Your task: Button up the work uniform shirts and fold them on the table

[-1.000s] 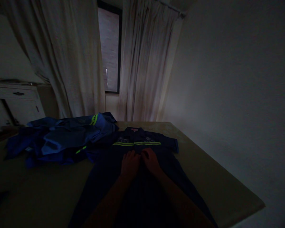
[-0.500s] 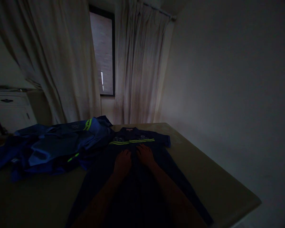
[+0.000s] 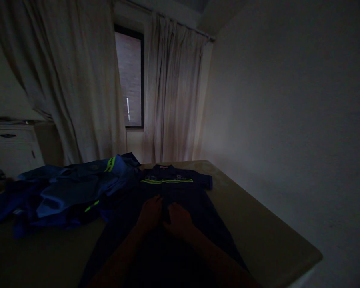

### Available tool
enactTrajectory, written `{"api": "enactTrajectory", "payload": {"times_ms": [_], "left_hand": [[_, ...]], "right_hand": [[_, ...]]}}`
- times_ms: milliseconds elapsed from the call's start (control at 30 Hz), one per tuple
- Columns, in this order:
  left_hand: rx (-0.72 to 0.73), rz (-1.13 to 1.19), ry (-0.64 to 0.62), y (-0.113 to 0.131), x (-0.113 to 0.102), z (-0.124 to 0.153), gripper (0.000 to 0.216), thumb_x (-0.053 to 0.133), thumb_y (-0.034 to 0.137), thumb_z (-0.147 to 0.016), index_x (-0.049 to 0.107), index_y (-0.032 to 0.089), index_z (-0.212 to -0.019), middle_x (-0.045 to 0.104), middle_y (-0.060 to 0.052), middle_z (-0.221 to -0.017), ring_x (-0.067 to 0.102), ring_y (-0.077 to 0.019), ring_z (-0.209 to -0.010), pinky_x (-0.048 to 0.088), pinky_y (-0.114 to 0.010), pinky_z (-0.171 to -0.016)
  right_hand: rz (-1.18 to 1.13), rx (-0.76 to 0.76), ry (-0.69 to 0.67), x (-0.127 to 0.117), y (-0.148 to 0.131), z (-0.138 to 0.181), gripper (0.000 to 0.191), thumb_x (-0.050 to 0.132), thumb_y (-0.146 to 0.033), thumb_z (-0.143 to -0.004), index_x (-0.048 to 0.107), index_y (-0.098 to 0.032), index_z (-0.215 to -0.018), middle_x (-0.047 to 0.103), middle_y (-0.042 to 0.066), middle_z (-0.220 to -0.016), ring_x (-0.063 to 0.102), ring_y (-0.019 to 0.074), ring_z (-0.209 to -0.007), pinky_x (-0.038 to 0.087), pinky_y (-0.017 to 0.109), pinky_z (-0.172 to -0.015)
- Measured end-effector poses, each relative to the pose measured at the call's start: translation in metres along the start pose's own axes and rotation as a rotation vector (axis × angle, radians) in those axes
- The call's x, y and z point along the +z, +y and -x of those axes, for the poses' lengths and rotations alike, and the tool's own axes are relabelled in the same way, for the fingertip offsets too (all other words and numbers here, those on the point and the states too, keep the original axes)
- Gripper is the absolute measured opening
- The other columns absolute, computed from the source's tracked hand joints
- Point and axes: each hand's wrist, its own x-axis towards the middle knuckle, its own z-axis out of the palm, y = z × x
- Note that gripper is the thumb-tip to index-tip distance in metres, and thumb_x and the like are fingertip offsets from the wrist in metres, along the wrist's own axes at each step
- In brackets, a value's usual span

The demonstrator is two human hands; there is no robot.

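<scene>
Left hand (image 3: 151, 211) and right hand (image 3: 177, 221) rest side by side on the front of a dark navy cloth work garment (image 3: 195, 202) with a neon yellow-green chest stripe; it is too dim to tell whether either grip pinches cloth or lies flat. The garment is spread flat on the pale olive desk (image 3: 264, 228). A heap of brighter blue garments (image 3: 63, 192) lies against its left side

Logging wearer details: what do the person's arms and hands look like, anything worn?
Both forearms are bare to the frame's edge, no sleeve showing. The left hand and right hand are ungloved. The room is too dim to tell rings or a watch.
</scene>
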Motion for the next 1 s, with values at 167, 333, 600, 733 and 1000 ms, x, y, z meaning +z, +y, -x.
{"api": "enactTrajectory", "payload": {"times_ms": [167,333,600,733,1000], "left_hand": [[-0.107,-0.005,-0.04,0.025,0.003,0.013,0.04,0.043,0.011,-0.091,0.064,0.024,-0.122,0.062,-0.009,-0.134,0.058,-0.0252,-0.122,0.042,-0.046,-0.105],[-0.181,0.07,0.021,0.05,0.008,0.035,0.034,0.041,0.025,-0.099,0.062,0.027,-0.126,0.06,-0.008,-0.138,0.052,-0.0275,-0.129,0.027,-0.061,-0.114],[-0.083,0.15,0.076,0.037,-0.001,0.033,0.028,0.041,0.015,-0.097,0.067,0.02,-0.103,0.067,-0.006,-0.104,0.061,-0.0207,-0.098,0.045,-0.034,-0.089],[-0.071,0.061,0.085,0.039,0.003,0.032,0.025,0.043,0.013,-0.096,0.066,0.018,-0.101,0.065,-0.007,-0.102,0.059,-0.0218,-0.098,0.045,-0.034,-0.089],[0.042,0.011,0.055,0.033,0.003,0.029,0.027,0.042,0.005,-0.092,0.062,0.019,-0.1,0.063,-0.006,-0.103,0.058,-0.021,-0.098,0.044,-0.033,-0.091]], "right_hand": [[0.002,0.142,-0.021,0.001,-0.002,0.011,0.022,0.055,-0.029,-0.088,0.065,-0.019,-0.105,0.069,0.014,-0.109,0.065,0.028,-0.1,0.047,0.035,-0.082],[-0.2,0.182,-0.043,-0.005,0.02,0.004,0.022,0.051,-0.024,-0.094,0.071,-0.019,-0.103,0.074,0.008,-0.105,0.067,0.021,-0.099,0.044,0.028,-0.085],[-0.458,0.085,0.003,-0.008,0.025,0.004,0.019,0.06,-0.025,-0.087,0.076,-0.02,-0.097,0.077,0.004,-0.096,0.069,0.0202,-0.091,0.047,0.025,-0.078],[-0.375,0.117,0.036,-0.005,0.02,0.005,0.022,0.061,-0.022,-0.086,0.076,-0.02,-0.101,0.077,0.006,-0.099,0.069,0.0215,-0.093,0.046,0.027,-0.081],[-0.6,0.184,0.062,-0.002,0.023,0.003,0.029,0.054,-0.034,-0.093,0.076,-0.018,-0.083,0.075,0.004,-0.083,0.067,0.0206,-0.081,0.046,0.027,-0.072]]}}
